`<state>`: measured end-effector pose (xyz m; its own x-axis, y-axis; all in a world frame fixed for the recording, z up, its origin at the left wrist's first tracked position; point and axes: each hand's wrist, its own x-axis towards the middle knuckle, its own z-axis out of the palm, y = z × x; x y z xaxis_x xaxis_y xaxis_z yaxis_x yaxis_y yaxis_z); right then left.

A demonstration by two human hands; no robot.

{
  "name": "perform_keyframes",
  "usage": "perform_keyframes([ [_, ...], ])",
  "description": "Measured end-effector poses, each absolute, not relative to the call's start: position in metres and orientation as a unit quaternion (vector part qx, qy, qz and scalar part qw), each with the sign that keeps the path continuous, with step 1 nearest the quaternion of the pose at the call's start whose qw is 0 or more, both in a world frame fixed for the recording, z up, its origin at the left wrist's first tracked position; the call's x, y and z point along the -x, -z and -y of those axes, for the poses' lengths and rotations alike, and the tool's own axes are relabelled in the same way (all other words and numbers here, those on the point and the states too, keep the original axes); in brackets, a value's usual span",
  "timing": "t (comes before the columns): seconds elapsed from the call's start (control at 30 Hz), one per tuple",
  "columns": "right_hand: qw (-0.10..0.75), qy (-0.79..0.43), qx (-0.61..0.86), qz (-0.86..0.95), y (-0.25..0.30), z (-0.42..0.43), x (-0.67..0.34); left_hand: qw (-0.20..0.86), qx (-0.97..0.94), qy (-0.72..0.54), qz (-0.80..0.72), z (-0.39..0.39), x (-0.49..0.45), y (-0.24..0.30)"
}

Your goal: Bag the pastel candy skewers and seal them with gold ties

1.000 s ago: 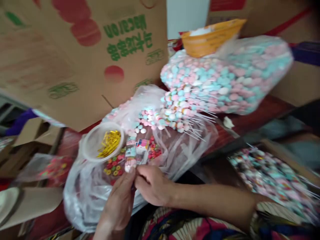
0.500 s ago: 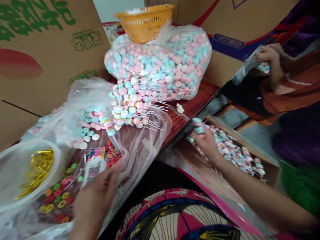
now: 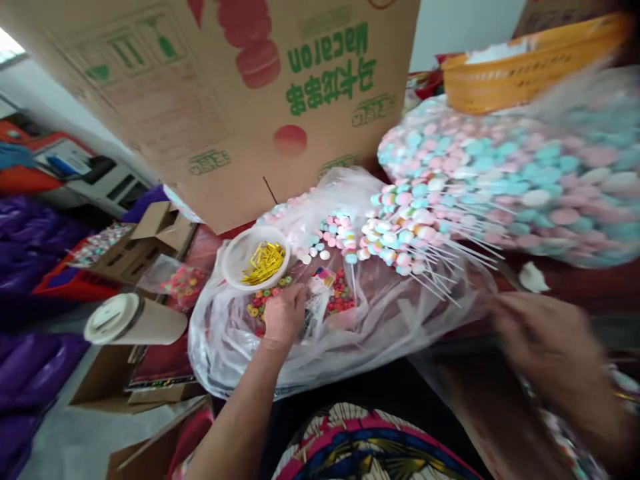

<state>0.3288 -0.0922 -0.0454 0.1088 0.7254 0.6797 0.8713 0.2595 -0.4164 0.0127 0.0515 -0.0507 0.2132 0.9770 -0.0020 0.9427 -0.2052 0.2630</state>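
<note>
Beside the white bowl point(image 3: 235, 255) of gold strips point(image 3: 265, 262), my left hand point(image 3: 284, 318) is down by the coloured rings point(image 3: 255, 304) on the plastic-covered surface point(image 3: 163, 365), fingers curled; I cannot tell whether they grip anything. My right hand point(image 3: 553, 350), blurred, is near the loaded sticks point(image 3: 406, 233); its fingers' state I cannot tell.

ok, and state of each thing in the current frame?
Left hand: by the ring candies; grip unclear
Right hand: blurred; grip unclear
White tub: open, holding gold twist ties
Paper cup: lid on
Macaron carton: print upside down
Skewered candies: piled, bare stick ends sticking out
Clear candy bag: bulging with pink, blue and white pieces
Orange basket: opening up
</note>
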Motion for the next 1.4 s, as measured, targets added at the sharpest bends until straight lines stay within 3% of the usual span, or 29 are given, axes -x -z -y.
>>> perform_keyframes([
  [0.13, 0.417, 0.061, 0.494, 0.761, 0.036, 0.007, -0.232, 0.09, -0.812, -0.15, -0.557, -0.038, 0.011, 0.035],
  [0.3, 0.393, -0.182, 0.417, 0.799, 0.037, -0.028, -0.165, 0.219, -0.845, -0.244, -0.422, -0.034, 0.026, 0.019],
  [0.47, 0.399, -0.331, 0.526, 0.675, 0.053, -0.006, -0.174, 0.326, -0.77, -0.257, -0.485, -0.03, -0.002, 0.032],
  [0.6, 0.385, -0.341, 0.517, 0.685, 0.048, -0.002, -0.189, 0.477, -0.698, -0.251, -0.472, -0.028, -0.019, 0.042],
  [0.7, 0.379, -0.34, 0.486, 0.711, 0.044, -0.007, -0.192, 0.527, -0.694, -0.235, -0.43, -0.032, -0.015, 0.038],
  [0.97, 0.425, -0.239, 0.561, 0.669, 0.056, -0.018, -0.17, 0.491, -0.658, -0.317, -0.475, -0.028, -0.011, 0.05],
  [1.07, 0.437, -0.276, 0.574, 0.635, 0.052, -0.025, -0.172, 0.448, -0.68, -0.353, -0.461, -0.026, -0.008, 0.056],
  [1.23, 0.39, -0.479, 0.494, 0.612, 0.037, -0.029, -0.183, 0.467, -0.693, -0.35, -0.423, -0.027, 0.002, 0.053],
  [1.4, 0.402, -0.398, 0.519, 0.64, 0.035, -0.024, -0.175, 0.516, -0.67, -0.326, -0.423, -0.028, 0.009, 0.046],
])
